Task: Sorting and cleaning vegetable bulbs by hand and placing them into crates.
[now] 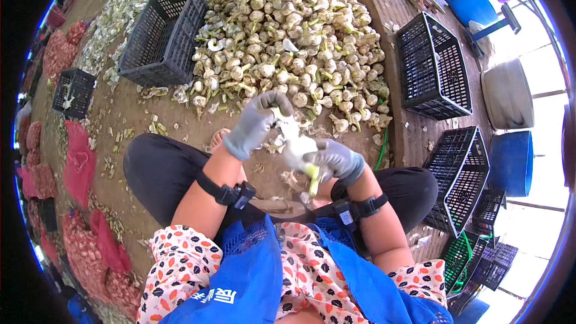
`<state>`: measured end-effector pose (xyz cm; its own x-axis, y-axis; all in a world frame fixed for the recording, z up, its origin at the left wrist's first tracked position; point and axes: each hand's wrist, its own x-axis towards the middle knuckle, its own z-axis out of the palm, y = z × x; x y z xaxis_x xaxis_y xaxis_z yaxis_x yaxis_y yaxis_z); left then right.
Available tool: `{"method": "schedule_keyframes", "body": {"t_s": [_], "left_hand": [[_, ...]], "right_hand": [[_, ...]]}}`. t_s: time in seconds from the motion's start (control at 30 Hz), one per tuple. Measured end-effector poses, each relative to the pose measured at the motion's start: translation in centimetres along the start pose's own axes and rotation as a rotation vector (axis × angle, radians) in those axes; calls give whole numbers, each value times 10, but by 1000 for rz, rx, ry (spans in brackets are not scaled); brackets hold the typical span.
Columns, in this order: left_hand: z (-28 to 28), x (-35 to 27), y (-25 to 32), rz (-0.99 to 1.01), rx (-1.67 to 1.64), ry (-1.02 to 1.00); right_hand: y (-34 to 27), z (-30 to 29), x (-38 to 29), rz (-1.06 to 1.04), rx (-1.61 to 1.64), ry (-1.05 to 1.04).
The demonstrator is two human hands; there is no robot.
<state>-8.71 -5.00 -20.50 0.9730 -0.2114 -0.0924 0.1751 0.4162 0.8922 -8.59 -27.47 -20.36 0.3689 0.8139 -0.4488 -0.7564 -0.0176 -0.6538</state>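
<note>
A garlic bulb (299,149), white and blurred, is in my gloved right hand (335,160), with its pale green stem (312,179) sticking out below the fingers. My gloved left hand (261,123) pinches a strip of white garlic skin (286,122) that seems to run down to the bulb. Both hands are over the ground between my bent knees. Just beyond them lies a large heap of garlic bulbs (288,49), many with short cut stems.
A black plastic crate (168,54) stands left of the heap; several more, including a slatted crate (432,67), line the right. Red mesh sacks (78,252) of garlic lie at left. Loose skins (121,22) litter the floor. Blue barrels (510,162) stand at far right.
</note>
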Motion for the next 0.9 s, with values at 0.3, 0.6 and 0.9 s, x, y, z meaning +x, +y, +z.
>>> {"method": "schedule_keyframes", "body": {"t_s": [0.3, 0.6, 0.9], "left_hand": [[-4, -8, -22, -123, 1598, 181], [37, -11, -15, 451, 608, 174], [32, -15, -6, 603, 1177, 72]], "right_hand": [[5, 26, 4, -293, -29, -79], [10, 6, 20, -461, -335, 640], [9, 1, 28, -509, -643, 762]]}}
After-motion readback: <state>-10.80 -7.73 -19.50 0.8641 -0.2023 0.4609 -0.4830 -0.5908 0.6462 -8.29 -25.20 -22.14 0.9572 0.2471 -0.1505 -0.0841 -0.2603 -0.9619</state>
